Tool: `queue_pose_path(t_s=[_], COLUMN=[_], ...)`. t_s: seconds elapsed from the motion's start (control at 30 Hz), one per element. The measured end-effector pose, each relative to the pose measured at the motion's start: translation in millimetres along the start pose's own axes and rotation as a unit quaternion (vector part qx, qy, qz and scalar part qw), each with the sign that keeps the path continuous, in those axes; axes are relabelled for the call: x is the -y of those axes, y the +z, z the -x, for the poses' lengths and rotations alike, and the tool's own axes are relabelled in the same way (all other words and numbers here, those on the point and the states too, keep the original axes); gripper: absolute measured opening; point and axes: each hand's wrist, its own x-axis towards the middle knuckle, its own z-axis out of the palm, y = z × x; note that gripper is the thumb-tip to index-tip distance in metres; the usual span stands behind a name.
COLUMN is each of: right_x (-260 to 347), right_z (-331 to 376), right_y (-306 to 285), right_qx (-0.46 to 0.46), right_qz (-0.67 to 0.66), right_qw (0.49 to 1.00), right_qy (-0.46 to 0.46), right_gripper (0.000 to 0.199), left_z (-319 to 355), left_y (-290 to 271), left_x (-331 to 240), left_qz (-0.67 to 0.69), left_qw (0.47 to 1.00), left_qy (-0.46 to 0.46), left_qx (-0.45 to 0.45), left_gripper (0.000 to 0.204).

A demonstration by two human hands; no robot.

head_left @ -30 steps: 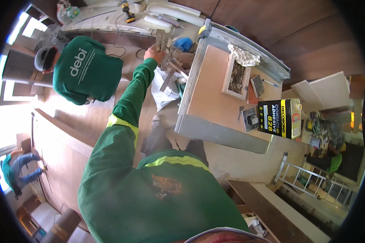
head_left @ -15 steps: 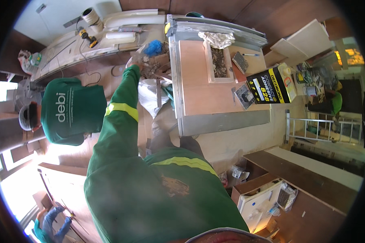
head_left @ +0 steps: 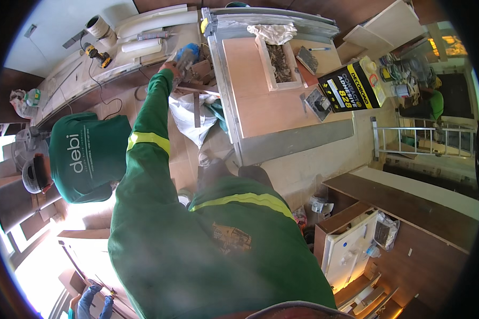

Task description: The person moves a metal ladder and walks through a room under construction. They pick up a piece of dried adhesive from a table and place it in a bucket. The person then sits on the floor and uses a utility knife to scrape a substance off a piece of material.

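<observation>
Blue-topped tool (head_left: 188, 53) sits far off at the left edge of the workbench (head_left: 261, 106), and my left hand (head_left: 171, 68) stretches right up to it — fingers apparently closing round it, though I cannot tell how tightly — my right hand out of view.

Left arm (head_left: 146, 133) fully extended forward, green sleeve; left hand (head_left: 171, 67) closed in grip. Right hand hidden.

Carpentry workshop, probably a fit-out site: plywood-topped desk (head_left: 261, 101), yellow-black adhesive can (head_left: 351, 85), cordless drill (head_left: 97, 55), sealant tubes (head_left: 143, 42), stacked wood panels (head_left: 410, 207), aluminium ladder (head_left: 420, 141).
</observation>
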Motion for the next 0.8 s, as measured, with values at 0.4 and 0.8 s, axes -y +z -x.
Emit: queue_pose_path(t_s=[0.4,0.8], right_x=[28,456], right_z=[22,73], right_y=[-13,-94], right_qx=[-0.081,-0.049], right_qz=[0.079,-0.130], right_qw=[0.992,0.936], right_qy=[-0.058,-0.325], right_gripper=[0.015,0.012], left_z=[69,261], left_y=[90,68], left_x=[-63,-17], left_qz=[-0.047,0.322], left_qw=[0.996,0.873], left_qy=[0.069,0.192], left_qx=[-0.032,-0.313], left_gripper=[0.069,0.039])
